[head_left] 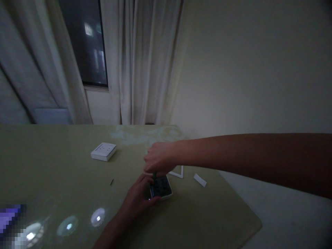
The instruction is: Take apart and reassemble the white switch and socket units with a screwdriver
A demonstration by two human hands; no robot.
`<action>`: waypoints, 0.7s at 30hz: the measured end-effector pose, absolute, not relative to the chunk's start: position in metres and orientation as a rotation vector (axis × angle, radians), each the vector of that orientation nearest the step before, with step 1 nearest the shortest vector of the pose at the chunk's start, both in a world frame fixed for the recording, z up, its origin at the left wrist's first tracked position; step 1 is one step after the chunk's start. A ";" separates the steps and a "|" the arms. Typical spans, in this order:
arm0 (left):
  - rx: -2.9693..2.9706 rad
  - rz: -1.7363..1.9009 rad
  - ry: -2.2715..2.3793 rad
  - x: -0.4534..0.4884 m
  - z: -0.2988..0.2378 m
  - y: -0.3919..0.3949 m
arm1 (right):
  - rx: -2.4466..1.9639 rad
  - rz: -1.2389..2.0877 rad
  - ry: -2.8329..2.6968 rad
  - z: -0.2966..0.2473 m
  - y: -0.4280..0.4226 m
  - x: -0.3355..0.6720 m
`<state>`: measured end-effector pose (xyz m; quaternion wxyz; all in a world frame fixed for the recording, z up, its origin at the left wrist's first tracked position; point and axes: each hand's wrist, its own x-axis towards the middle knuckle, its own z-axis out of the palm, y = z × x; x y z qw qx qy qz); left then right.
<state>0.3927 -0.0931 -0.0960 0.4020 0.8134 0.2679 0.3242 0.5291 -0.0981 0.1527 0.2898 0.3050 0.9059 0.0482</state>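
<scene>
The left hand (138,197) held a white-rimmed box (168,196), apparently still uncovered, white frame (182,172) off; the right hand (160,157), fisted, seemingly gripped something green (155,175).

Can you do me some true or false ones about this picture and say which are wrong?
1. The left hand is touching the dark-topped box. True.
2. The right hand is spread out flat. False: it is curled up, seemingly around a green thing.
3. The white socket is left of both hands. True.
4. The white strip is under the left hand. False: it lies on the table, right of the box.
5. A dark window shows between the curtains. True.
</scene>
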 end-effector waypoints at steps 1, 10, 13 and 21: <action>2.056 0.823 0.666 0.393 -0.095 -0.094 | 0.822 0.154 2.394 0.155 -0.098 0.531; 2.021 0.823 0.663 0.390 -0.090 -0.100 | 0.974 0.315 2.314 0.188 -0.145 0.589; 2.029 0.808 0.711 0.391 -0.093 -0.101 | 1.487 0.120 2.299 0.178 -0.166 0.629; 2.082 0.735 0.732 0.388 -0.083 -0.111 | 2.053 -0.057 2.314 0.075 -0.219 0.665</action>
